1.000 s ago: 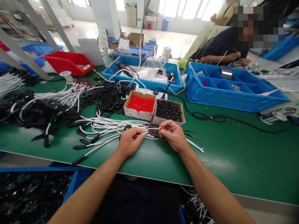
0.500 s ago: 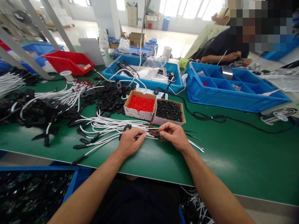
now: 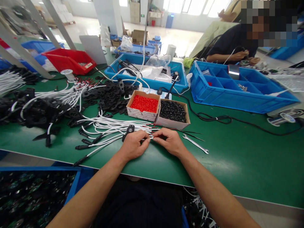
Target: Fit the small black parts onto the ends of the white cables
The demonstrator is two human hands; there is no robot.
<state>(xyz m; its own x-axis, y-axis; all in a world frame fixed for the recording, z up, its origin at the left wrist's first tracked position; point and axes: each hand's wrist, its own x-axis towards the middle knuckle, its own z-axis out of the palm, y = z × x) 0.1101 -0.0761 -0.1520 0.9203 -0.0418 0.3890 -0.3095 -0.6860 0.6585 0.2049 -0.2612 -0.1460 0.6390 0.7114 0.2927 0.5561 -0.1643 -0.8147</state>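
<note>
My left hand (image 3: 134, 145) is closed, thumb and fingers pinching a white cable (image 3: 151, 138) near its end. Close beside it, my right hand (image 3: 171, 142) pinches the same cable's end, where a bit of red shows at the fingertips. What exactly is red there is too small to tell. A black flat bracket (image 3: 129, 129) lies just behind my left hand. More white cables (image 3: 111, 123) with black connectors (image 3: 82, 147) spread leftward over the green table (image 3: 228, 164). To the right of my right hand lies an open-ended wrench (image 3: 196, 144).
Behind my hands stand a carton of red small parts (image 3: 142, 114) and a carton of black small parts (image 3: 171, 123). Blue bins (image 3: 237, 103) and a red bin (image 3: 64, 63) line the back. Black brackets (image 3: 111, 99) are piled left. A co-worker's hands (image 3: 244, 57) are at the far right.
My right hand has moved left, from the red wires to the cable end by my left hand. More of the wrench now shows. My left hand stays closed on the cable.
</note>
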